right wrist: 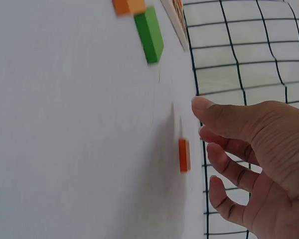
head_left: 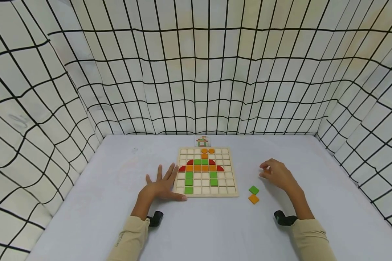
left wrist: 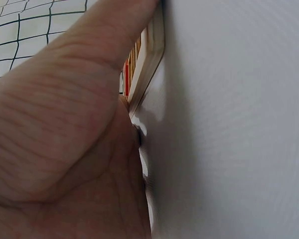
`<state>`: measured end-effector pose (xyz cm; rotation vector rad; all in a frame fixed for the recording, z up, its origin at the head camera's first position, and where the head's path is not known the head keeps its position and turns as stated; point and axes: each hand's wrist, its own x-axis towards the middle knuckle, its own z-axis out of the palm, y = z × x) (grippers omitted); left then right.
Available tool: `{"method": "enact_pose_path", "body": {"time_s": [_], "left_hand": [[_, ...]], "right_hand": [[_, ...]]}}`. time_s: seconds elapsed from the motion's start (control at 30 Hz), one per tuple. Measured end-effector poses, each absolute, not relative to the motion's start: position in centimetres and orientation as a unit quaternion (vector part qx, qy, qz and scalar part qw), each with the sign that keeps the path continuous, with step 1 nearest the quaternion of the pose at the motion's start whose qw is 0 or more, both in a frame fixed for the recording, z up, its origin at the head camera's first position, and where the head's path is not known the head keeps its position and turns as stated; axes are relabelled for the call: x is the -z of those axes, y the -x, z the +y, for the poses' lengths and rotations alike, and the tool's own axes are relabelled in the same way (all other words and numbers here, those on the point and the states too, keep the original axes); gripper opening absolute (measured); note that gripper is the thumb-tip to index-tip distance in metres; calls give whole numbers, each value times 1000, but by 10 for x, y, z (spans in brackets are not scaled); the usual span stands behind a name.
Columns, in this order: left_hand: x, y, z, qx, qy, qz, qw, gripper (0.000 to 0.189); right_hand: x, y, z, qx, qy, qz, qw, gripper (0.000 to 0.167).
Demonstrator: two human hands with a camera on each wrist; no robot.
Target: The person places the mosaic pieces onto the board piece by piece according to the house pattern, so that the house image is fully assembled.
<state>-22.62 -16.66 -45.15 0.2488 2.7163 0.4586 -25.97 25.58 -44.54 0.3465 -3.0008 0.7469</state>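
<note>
A square wooden grid board (head_left: pixel 232 181) lies on the table with green, orange and red pieces set in its cells. My left hand (head_left: pixel 163 187) rests at its near left corner, fingers spread along the left side and thumb by the front edge; the left wrist view shows the thumb beside the board's rim (left wrist: pixel 154 50). To the right of the board, my right hand (head_left: pixel 277 174) hovers with loosely bent fingers and nothing between them. An orange piece (right wrist: pixel 183 155) lies on the table beyond its fingertips in the right wrist view; the hand hides it in the head view.
A green tile (head_left: pixel 253 190) and an orange tile (head_left: pixel 253 199) lie just right of the board. A small patterned card (head_left: pixel 203 141) stands behind the board's far edge. Black netting (head_left: pixel 209 79) over white walls encloses the back and sides of the white table (head_left: pixel 215 224).
</note>
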Motion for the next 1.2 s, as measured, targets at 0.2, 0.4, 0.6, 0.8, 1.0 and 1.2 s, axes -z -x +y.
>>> {"method": "enact_pose_path", "body": {"time_s": [0.2, 0.4, 0.6, 0.8, 1.0, 1.2], "left_hand": [[451, 226, -167, -162, -89, 965, 186, 125], [448, 226, -167, -163, -91, 965, 182, 124], [449, 226, -167, -166, -92, 965, 183, 124], [451, 226, -167, -160, -94, 965, 186, 125], [452, 226, -168, -159, -94, 965, 186, 124], [451, 226, -168, -157, -97, 965, 184, 124]], "right_hand": [[450, 259, 273, -238, -93, -967, 4, 27], [455, 262, 280, -230, -92, -969, 7, 21], [458, 263, 280, -219, -99, -971, 16, 18], [461, 261, 282, -183, -110, -977, 29, 23], [460, 257, 277, -173, -137, -975, 37, 25], [455, 253, 264, -151, -166, -973, 48, 25]]}}
